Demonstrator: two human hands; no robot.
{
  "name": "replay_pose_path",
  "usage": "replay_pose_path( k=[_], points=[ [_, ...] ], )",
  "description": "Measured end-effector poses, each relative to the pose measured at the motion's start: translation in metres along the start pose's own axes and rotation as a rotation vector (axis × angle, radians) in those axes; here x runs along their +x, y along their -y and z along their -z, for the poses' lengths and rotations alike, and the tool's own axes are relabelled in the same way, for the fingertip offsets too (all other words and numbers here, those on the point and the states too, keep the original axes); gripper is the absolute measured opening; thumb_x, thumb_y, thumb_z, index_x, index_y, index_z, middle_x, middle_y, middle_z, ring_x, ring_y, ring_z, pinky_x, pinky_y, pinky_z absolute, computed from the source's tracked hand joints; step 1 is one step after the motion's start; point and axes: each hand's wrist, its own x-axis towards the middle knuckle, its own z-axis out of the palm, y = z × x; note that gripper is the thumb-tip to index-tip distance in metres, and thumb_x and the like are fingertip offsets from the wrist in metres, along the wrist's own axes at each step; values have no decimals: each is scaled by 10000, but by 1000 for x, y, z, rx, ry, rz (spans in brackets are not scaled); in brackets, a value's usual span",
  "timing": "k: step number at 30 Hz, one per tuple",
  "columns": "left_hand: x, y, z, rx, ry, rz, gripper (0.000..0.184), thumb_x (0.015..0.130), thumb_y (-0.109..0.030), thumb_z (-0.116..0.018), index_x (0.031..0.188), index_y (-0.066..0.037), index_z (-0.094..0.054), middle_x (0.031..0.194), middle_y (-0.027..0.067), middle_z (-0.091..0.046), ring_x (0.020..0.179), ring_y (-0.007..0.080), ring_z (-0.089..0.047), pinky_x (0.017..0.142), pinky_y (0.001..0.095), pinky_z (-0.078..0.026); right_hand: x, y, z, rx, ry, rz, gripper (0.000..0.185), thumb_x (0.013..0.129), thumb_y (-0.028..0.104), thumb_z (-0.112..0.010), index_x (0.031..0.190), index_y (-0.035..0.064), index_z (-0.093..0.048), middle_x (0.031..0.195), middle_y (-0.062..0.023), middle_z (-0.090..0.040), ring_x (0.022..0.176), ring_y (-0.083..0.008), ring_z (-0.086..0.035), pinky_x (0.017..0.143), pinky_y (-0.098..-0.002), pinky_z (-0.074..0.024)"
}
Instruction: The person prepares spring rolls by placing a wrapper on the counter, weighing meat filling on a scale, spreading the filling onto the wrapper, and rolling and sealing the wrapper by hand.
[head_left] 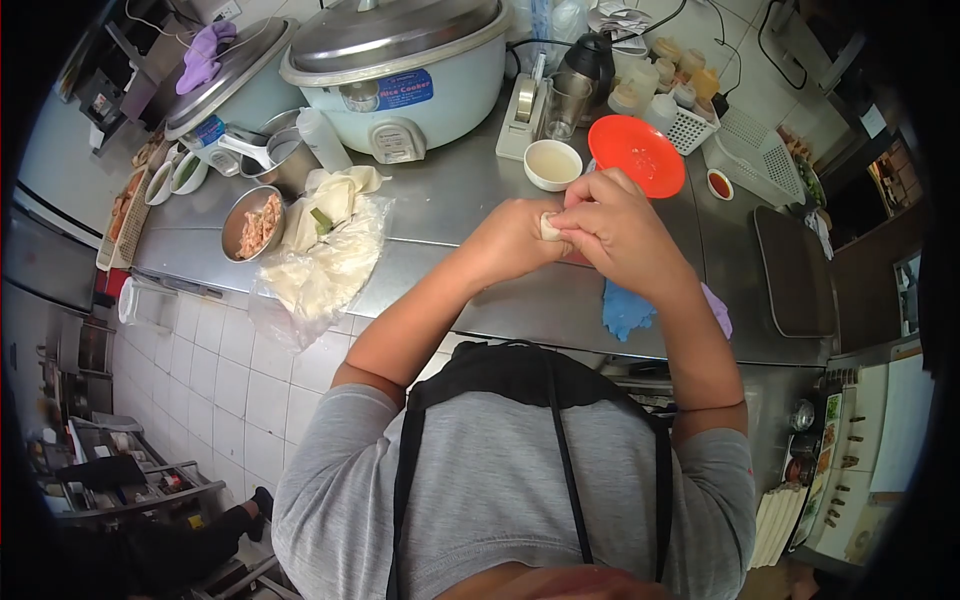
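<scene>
Both hands meet over the steel counter, in front of a white bowl of pale liquid (553, 164) and a red plate (637, 155). A small piece of white dough (549, 227) is held between them. My left hand (515, 240) is closed around the dough's left side. The fingers of my right hand (615, 228) pinch its right side. To the left, a stack of pale dough wrappers (320, 260) lies on a plastic bag, with a green piece (321, 221) on top. Beside it stands a metal bowl of raw minced meat (256, 225).
Large rice cookers (420, 95) stand along the back. A tape dispenser (522, 115), sauce bottles (662, 112), a white basket (755, 155), a small sauce dish (720, 184) and a dark tray (795, 270) are toward the right. A blue cloth (627, 310) lies near the front edge.
</scene>
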Motion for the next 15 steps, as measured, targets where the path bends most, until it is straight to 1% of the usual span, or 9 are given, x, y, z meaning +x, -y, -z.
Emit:
replay_pose_path(
  k=[2, 5, 8, 11, 14, 15],
  points=[
    [-3, -6, 1, 116, -6, 9, 148, 725, -121, -660, 819, -19, -608, 684, 90, -628, 621, 106, -568, 570, 273, -450, -3, 1, -9, 14, -41, -38, 111, 705, 79, -640, 815, 86, -646, 888, -49, -530, 878, -242, -490, 771, -351, -388],
    [-6, -4, 1, 167, -61, 15, 160, 723, -129, -659, 817, -12, -604, 664, 99, -613, 611, 108, -563, 558, 276, -446, -3, 7, -21, 232, -187, -200, 114, 710, 49, -623, 819, 80, -628, 890, -66, -526, 827, -252, -506, 748, -354, -394],
    [-7, -8, 5, 99, -58, 81, 147, 734, -127, -650, 804, -8, -601, 653, 89, -606, 595, 101, -547, 547, 276, -441, -8, 1, -36, 141, -336, -41, 148, 697, 20, -613, 827, 91, -618, 903, -74, -528, 788, -249, -515, 722, -354, -399],
    [-10, -1, 3, 3, -84, 78, 151, 741, -135, -655, 782, -2, -597, 635, 81, -594, 577, 95, -528, 542, 275, -439, -13, 4, -32, -26, -328, 71, 200, 678, 5, -604, 849, 107, -629, 939, -74, -530, 832, -244, -513, 749, -361, -389],
    [-9, 3, 6, 61, -75, 134, 165, 740, -144, -667, 758, 2, -591, 621, 79, -583, 570, 92, -522, 538, 275, -437, -15, 7, -31, -149, -291, 76, 244, 665, -2, -597, 869, 125, -639, 990, -79, -527, 901, -246, -509, 789, -376, -371],
    [-8, 2, 5, 81, -91, 119, 175, 733, -157, -666, 740, -1, -587, 627, 107, -586, 578, 164, -545, 538, 305, -440, -15, 8, -31, -161, -275, 52, 246, 669, 0, -591, 875, 125, -641, 1004, -84, -525, 925, -250, -504, 804, -381, -364]
  ],
)
